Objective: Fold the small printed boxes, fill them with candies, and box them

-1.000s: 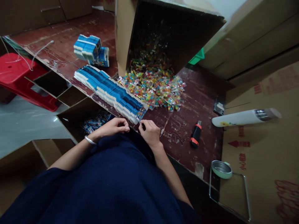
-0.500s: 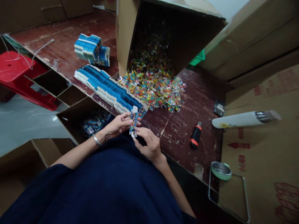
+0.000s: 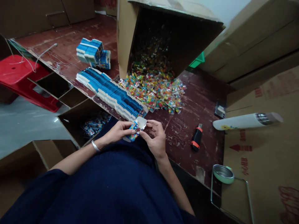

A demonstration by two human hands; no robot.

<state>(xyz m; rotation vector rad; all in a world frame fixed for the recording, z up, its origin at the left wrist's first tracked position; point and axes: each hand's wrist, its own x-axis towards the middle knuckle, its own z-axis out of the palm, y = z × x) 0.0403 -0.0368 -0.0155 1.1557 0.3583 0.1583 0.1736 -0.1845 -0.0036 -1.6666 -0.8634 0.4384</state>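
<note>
Between my two hands is a small blue printed candy box (image 3: 133, 127), its white end flap standing open toward the table. My left hand (image 3: 121, 130) grips the box's left side with thumb and fingers. The thumb and fingers of my right hand (image 3: 155, 137) are closed at the open end, by the flap. Just beyond lies a long row of flattened blue-and-white boxes (image 3: 109, 91) on the dark red table (image 3: 173, 133). Small clear packets of colourful candies (image 3: 156, 90) spill out of a tipped cardboard carton (image 3: 123, 40) behind the row.
Bundled flat boxes (image 3: 90, 49) sit farther back. At right are a utility knife (image 3: 197, 137), a white bottle (image 3: 238, 121) and a green-rimmed metal cup (image 3: 223, 174). Below the table edge, a carton (image 3: 70, 121) holds filled blue packs (image 3: 95, 124). A red stool (image 3: 21, 70) stands left.
The candy box has gone from nearly flat and upright to opened out and tilted, its end flap now raised. My right hand has moved up to that end.
</note>
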